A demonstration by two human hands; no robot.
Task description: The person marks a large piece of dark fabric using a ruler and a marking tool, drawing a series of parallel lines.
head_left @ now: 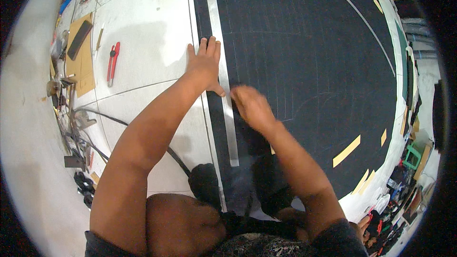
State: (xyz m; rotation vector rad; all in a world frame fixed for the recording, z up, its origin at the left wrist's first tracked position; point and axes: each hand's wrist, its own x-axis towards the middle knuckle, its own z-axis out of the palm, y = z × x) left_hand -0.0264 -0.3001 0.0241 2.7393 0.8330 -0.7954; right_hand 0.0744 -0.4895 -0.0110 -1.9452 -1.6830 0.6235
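A large dark sheet point(304, 66), which looks like cloth, lies spread on the floor with faint pale lines drawn across it. Along its left side runs a long metal ruler point(215, 14), slightly tilted. My left hand point(203, 69) presses on the ruler, fingers spread and thumb stretched toward me. Just right of the ruler, beside my left thumb, my right hand point(252, 107) is closed with its fingertips together. It is a little blurred, and whatever it may hold does not show.
On pale floor tiles at left lie a red utility knife point(113, 64) and cardboard point(85, 74) bearing a dark curved object point(79, 40). A black cable point(176, 159) crosses the tiles. Yellow strips point(346, 151) and a thin curved strip point(359, 12) lie on the sheet. Clutter point(404, 190) lines the right.
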